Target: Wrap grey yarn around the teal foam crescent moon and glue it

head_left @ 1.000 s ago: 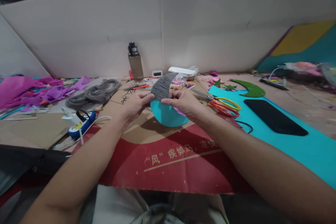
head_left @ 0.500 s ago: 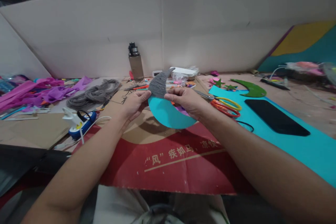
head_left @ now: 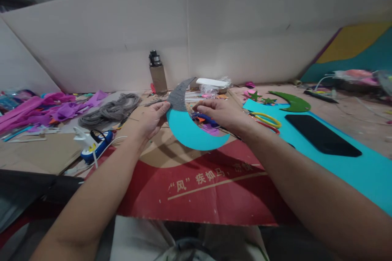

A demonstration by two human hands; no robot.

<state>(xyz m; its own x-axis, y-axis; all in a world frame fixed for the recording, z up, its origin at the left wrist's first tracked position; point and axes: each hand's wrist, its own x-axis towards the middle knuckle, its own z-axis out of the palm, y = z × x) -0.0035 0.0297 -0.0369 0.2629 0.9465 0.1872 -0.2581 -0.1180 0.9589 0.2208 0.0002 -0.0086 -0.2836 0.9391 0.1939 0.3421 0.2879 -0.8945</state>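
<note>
A: What's at the far left?
B: Magenta and purple strips (head_left: 64, 108), then one bundle of grey yarn (head_left: 108, 110). Nearer the person is one blue power strip (head_left: 97, 147) with a white adapter (head_left: 81, 136) in it.
A: And the left hand?
B: The left hand (head_left: 153, 120) has thumb and fingers pinched on the left edge of the one blue crescent (head_left: 191, 132), near the lower end of its grey winding (head_left: 179, 97). The crescent extends rightward from those fingertips, above a red-and-tan cardboard sheet (head_left: 196, 208).
A: Any containers?
B: One brown bottle (head_left: 158, 79), black-topped and upright near the wall, contents hidden.
A: The right hand?
B: The right hand (head_left: 214, 112) is just beside the crescent's inner edge, fingers curled toward the thumb. Whether they grip a thin strand or nothing, I can't tell.
A: Farther right?
B: Two green stars (head_left: 268, 101), one pair of scissors (head_left: 269, 116) partly hidden behind the forearm, one green crescent (head_left: 295, 104) and one black slab (head_left: 323, 135) on a blue sheet (head_left: 352, 175).
</note>
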